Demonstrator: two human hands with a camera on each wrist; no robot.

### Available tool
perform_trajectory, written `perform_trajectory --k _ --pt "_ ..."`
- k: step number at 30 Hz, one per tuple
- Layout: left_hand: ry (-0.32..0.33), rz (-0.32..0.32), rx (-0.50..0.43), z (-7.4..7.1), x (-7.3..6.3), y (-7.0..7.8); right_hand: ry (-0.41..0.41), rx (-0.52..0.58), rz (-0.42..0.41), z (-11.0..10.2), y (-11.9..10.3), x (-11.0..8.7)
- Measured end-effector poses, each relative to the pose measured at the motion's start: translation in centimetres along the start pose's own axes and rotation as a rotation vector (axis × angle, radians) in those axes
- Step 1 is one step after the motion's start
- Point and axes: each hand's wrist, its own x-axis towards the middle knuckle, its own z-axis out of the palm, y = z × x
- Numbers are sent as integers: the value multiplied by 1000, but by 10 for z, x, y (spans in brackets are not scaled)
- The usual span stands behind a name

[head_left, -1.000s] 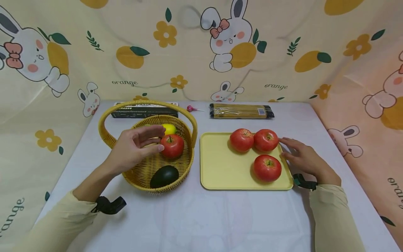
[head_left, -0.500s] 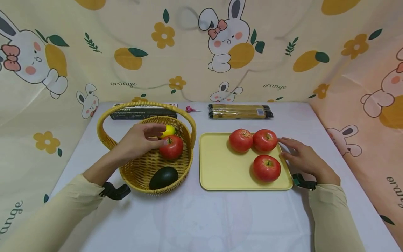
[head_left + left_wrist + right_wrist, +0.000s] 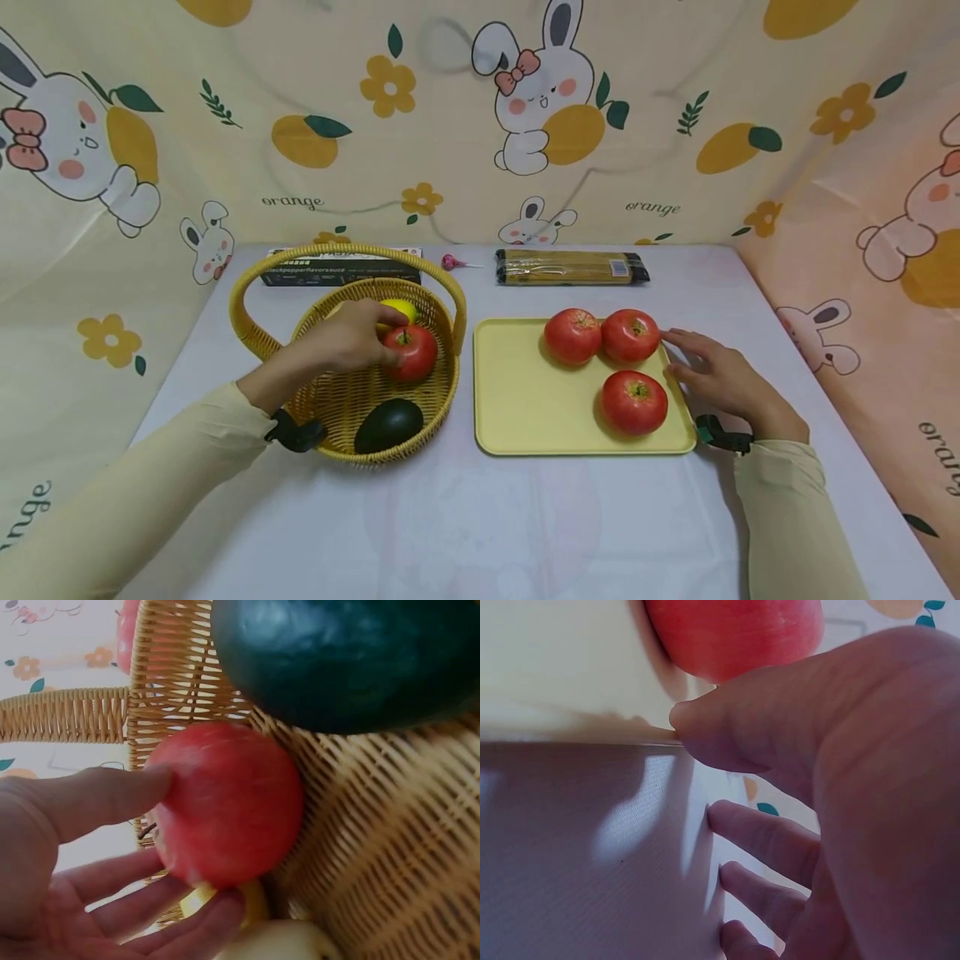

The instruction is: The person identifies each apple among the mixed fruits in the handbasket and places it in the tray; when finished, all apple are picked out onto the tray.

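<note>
My left hand point(image 3: 348, 337) reaches into a yellow wicker basket point(image 3: 447, 408) and grips a red apple point(image 3: 415, 354) between thumb and fingers. In the left wrist view the thumb presses one side of that apple point(image 3: 232, 802), with the other fingers along its far side. A dark green avocado point(image 3: 389, 425) and a yellow lemon point(image 3: 401, 310) lie in the same basket. My right hand point(image 3: 723, 375) rests at the right edge of a pale yellow tray point(image 3: 525, 417). Its thumb touches the tray's rim in the right wrist view, while relaxed fingers point(image 3: 761, 836) reach down beside it.
Several red apples sit on the tray, one of them point(image 3: 634, 403) nearest the front. At the back lie a dark box point(image 3: 341, 271), a pink lollipop point(image 3: 449, 262) and a clear packet of noodles point(image 3: 570, 267). The basket's tall handle point(image 3: 247, 321) arches over the left side.
My left hand has moved right and down within the basket and taken hold of the red apple there. The right hand has stayed at the tray's edge.
</note>
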Motion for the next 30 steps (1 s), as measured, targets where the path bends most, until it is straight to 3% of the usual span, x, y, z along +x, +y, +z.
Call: perform_trajectory --k 11,18,24,30 --pt "-96 84 169 2 6 13 -8 3 5 1 -3 0" --pt "-163 83 221 4 9 17 -13 5 13 1 -2 0" --pt "-131 98 196 5 7 14 -14 7 21 1 -2 1" --pt "-47 104 116 3 -4 11 -12 4 25 0 -2 0"
